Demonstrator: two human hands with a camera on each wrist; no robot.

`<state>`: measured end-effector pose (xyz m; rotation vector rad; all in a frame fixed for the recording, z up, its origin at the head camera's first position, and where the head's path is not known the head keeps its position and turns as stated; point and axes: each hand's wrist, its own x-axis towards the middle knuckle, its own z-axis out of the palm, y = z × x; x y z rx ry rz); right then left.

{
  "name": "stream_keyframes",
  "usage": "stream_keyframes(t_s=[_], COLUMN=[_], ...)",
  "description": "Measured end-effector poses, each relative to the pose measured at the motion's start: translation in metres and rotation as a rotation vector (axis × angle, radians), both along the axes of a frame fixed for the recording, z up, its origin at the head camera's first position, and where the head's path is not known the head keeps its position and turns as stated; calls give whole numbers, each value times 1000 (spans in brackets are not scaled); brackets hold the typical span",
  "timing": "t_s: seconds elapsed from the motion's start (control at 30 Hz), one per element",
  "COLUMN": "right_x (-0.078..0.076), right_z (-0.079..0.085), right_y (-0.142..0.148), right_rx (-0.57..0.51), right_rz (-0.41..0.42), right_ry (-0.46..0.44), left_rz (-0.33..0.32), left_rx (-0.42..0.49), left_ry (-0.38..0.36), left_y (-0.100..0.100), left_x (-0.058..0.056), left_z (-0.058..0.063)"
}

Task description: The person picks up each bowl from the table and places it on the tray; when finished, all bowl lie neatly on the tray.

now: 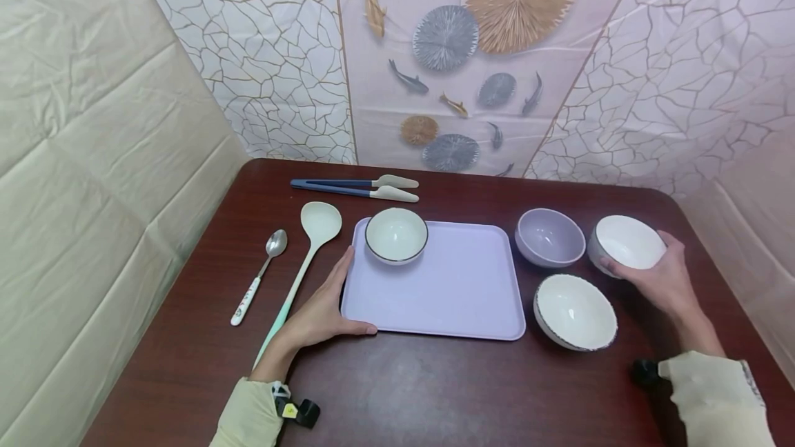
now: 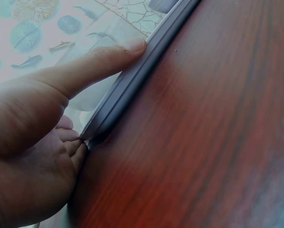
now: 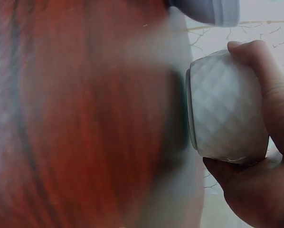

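Note:
My right hand (image 1: 667,278) grips a white bowl (image 1: 629,243) at the right of the table, thumb on the near side and fingers round the far right side. In the right wrist view the bowl's outer wall (image 3: 225,109) has a diamond-quilted texture, and its base is close over the table. My left hand (image 1: 319,312) lies against the near left corner of a lilac tray (image 1: 459,281). Its fingers run along the left edge and the thumb (image 2: 125,50) presses the front rim. A dark-rimmed white bowl (image 1: 397,235) sits on the tray's far left part.
Right of the tray stand a purple bowl (image 1: 550,237) and a white bowl with a speckled rim (image 1: 575,312). Left of it lie a cream ladle with a green handle (image 1: 321,223) and a metal spoon (image 1: 276,243). Blue-handled tongs (image 1: 354,187) lie along the back.

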<state>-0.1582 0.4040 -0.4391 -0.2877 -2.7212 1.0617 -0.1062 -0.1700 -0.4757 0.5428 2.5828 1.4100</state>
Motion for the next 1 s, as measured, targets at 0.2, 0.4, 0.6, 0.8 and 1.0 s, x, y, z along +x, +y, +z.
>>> stream_keyframes(t_s=[0.2, 0.4, 0.6, 0.8, 1.0], right_x=[0, 2, 1, -10, -23], right_z=[23, 39, 63, 98, 117], right_y=[-5, -13, -36, -87, -147], right_rx=[4, 21, 6, -27, -95], right_rz=[7, 25, 53, 145, 259], right_ry=[39, 23, 66, 95, 124], left_rz=[8, 6, 3, 7, -2], left_rx=[8, 3, 13, 13, 4], left_ry=[-6, -9, -13, -6, 5], left_y=[0, 0, -1, -3, 0], left_x=[1, 1, 1, 0, 1], left_z=[3, 3, 3, 2, 2])
